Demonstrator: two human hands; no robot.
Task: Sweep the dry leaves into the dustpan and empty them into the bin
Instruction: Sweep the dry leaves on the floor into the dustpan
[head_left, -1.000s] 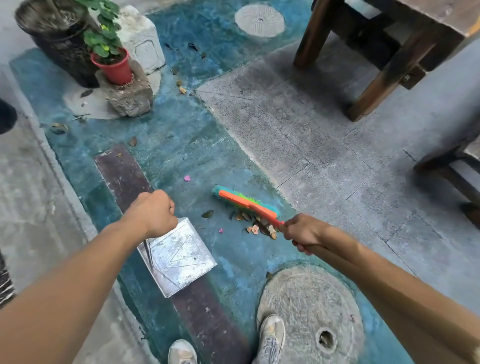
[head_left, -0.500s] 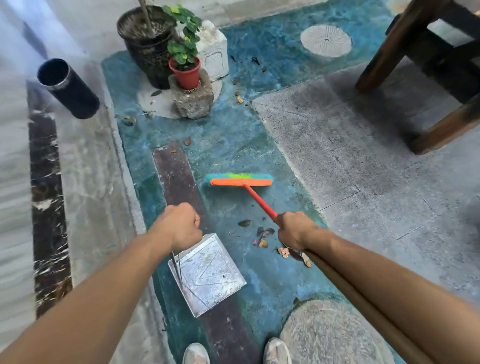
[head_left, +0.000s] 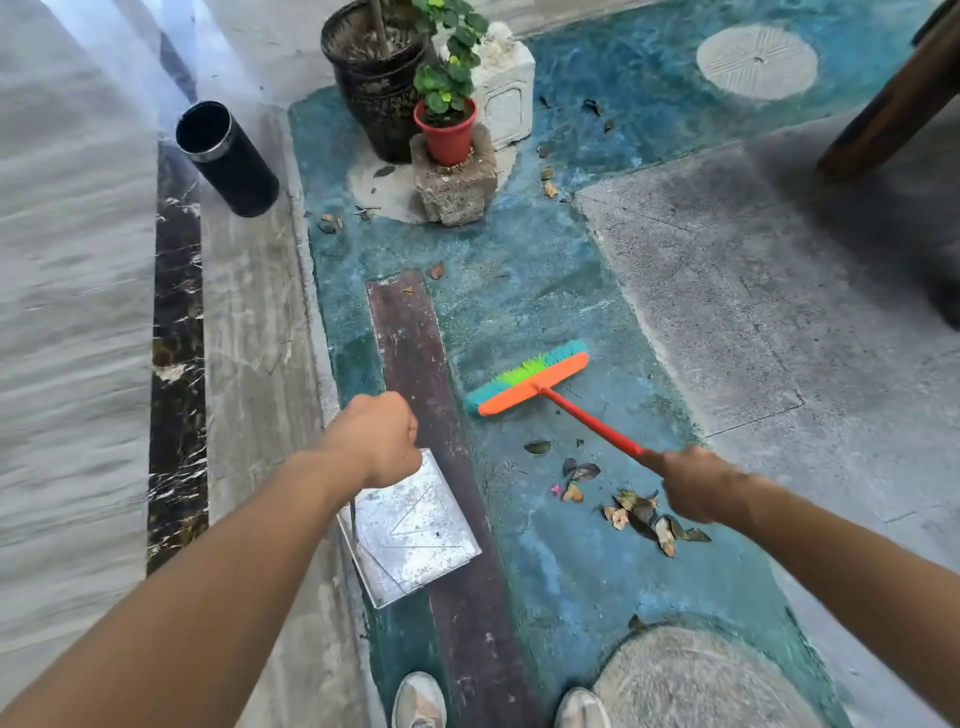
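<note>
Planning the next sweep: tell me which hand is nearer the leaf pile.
Right. The right hand, gripping the broom, is right beside the leaf pile; the left hand, holding the dustpan, is farther left.

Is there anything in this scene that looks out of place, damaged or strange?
Nothing looks damaged. Only the dry leaves lie scattered on the floor between the dustpan and the right hand holding the broom, and a few more near the red flowerpot. The dustpan holds none.

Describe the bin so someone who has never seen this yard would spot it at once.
Find the big dark planter at the top of the blue-green painted floor. Left of it, on the pale stone paving, stands a black cylindrical bin with a shiny metal rim. Unlike the planter and red pot, it holds no plant.
</note>
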